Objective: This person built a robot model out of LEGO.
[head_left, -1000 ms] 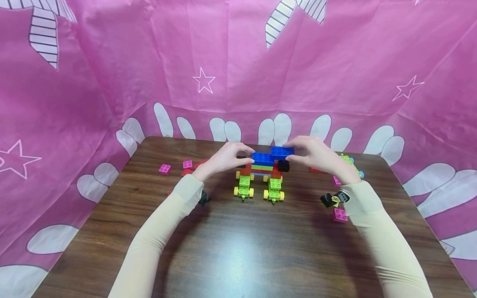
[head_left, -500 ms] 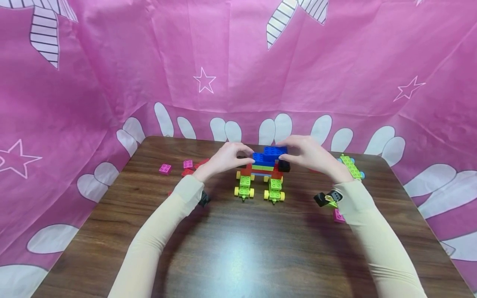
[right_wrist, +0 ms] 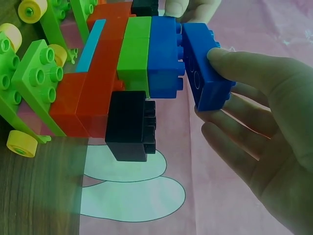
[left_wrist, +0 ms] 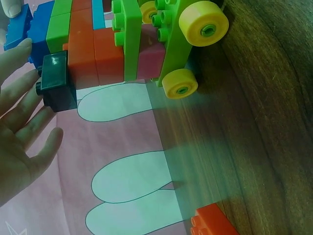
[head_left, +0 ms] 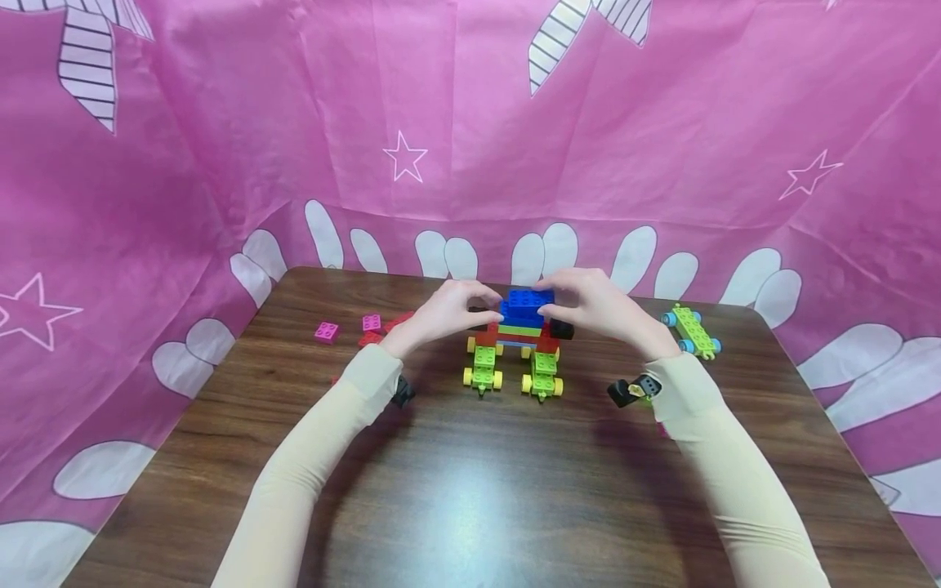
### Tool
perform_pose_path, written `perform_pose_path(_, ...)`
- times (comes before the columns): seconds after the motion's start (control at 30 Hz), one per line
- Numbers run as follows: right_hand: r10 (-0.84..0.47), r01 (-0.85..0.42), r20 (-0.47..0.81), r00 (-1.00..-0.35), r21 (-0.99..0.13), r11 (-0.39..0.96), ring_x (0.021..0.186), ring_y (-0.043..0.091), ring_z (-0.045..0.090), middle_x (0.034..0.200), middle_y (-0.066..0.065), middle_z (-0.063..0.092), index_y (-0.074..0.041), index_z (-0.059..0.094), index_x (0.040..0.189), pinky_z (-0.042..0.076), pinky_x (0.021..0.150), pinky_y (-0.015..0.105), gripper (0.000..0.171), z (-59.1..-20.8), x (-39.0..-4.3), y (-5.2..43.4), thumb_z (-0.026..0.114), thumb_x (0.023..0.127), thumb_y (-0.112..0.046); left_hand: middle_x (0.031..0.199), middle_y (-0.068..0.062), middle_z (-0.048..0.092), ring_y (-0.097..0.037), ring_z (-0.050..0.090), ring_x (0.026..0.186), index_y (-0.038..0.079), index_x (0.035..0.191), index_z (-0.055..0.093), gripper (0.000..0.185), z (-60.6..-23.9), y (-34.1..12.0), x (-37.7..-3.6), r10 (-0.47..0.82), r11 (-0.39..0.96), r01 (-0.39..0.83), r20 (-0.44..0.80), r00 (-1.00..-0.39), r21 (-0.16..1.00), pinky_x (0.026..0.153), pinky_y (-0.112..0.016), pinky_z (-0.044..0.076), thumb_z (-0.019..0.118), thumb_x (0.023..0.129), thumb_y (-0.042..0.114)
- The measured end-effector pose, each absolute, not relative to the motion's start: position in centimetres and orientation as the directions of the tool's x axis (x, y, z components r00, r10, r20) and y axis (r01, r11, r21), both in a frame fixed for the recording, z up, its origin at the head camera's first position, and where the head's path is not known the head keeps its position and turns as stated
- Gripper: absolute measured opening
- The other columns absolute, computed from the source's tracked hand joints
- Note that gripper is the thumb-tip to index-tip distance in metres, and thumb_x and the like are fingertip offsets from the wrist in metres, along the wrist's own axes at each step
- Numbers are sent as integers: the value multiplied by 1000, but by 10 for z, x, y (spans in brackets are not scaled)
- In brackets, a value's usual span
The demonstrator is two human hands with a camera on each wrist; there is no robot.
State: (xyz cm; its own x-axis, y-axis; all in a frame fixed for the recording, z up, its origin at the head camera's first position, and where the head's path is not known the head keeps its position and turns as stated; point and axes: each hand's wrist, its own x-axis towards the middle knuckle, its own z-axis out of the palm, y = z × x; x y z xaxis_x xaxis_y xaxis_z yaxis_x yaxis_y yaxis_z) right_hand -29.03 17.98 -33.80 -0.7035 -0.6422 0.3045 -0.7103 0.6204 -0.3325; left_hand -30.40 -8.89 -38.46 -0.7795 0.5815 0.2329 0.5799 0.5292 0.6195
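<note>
My right hand [head_left: 591, 302] pinches a blue building brick [right_wrist: 203, 66] between thumb and fingers. In the right wrist view a narrow gap shows between it and the lower blue brick [right_wrist: 164, 56], the top layer of a built block model. My left hand [head_left: 456, 310] holds the left end of that lower brick. Beneath are green bricks [right_wrist: 134, 61], red bricks [right_wrist: 105, 78] and a light blue strip [right_wrist: 91, 46]. Black bricks [right_wrist: 127, 125] stick out at both ends. The model stands on green wheeled bases [head_left: 483, 367] with yellow wheels.
Pink bricks [head_left: 327, 331] and red bricks [head_left: 370, 338] lie to the left on the wooden table [head_left: 470, 490]. A green car base [head_left: 693, 331] with blue wheels sits at the right. Dark wrist cameras hang under both wrists. Pink patterned cloth [head_left: 470, 122] surrounds the table.
My right hand has moved left with the blue brick, which now sits over the middle of the lower blue brick. The car base at the right has come fully into sight. My left hand stays put.
</note>
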Motion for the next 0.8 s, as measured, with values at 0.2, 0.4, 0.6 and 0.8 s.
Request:
perform_pose_path(0.2, -641, -712, 310, -702, -329, 621, 109, 28, 68, 115, 11, 73, -8, 70, 121, 54, 97, 48, 37, -340, -292, 179, 77, 86, -18, 116, -2, 73, -15, 66, 109, 13, 119, 71, 34, -383, -91, -304, 580, 524, 582, 240, -779, 622, 99, -34, 54, 71, 92, 33)
perform_pose_path(0.4, -644, -719, 320, -695, -340, 606, 106, 27, 68, 112, 11, 74, -7, 71, 119, 55, 95, 47, 36, -343, -292, 177, 78, 85, -18, 120, -1, 72, -17, 63, 118, 14, 121, 71, 35, -379, -92, -303, 564, 553, 574, 236, -791, 604, 109, -40, 45, 67, 94, 37)
perform_pose_path(0.6, -651, -726, 324, -687, -345, 594, 104, 26, 69, 112, 12, 74, -6, 71, 119, 56, 92, 46, 35, -346, -294, 175, 77, 86, -17, 122, -2, 71, -17, 62, 120, 13, 122, 70, 35, -375, -92, -304, 568, 540, 590, 257, -782, 600, 107, -38, 49, 64, 96, 35)
perform_pose_path(0.8, -660, -734, 324, -678, -345, 585, 101, 25, 68, 111, 11, 74, -6, 71, 119, 57, 89, 45, 35, -347, -295, 173, 78, 86, -17, 122, -2, 72, -17, 62, 119, 14, 124, 70, 36, -369, -91, -303, 556, 536, 587, 269, -786, 607, 106, -38, 49, 65, 96, 36)
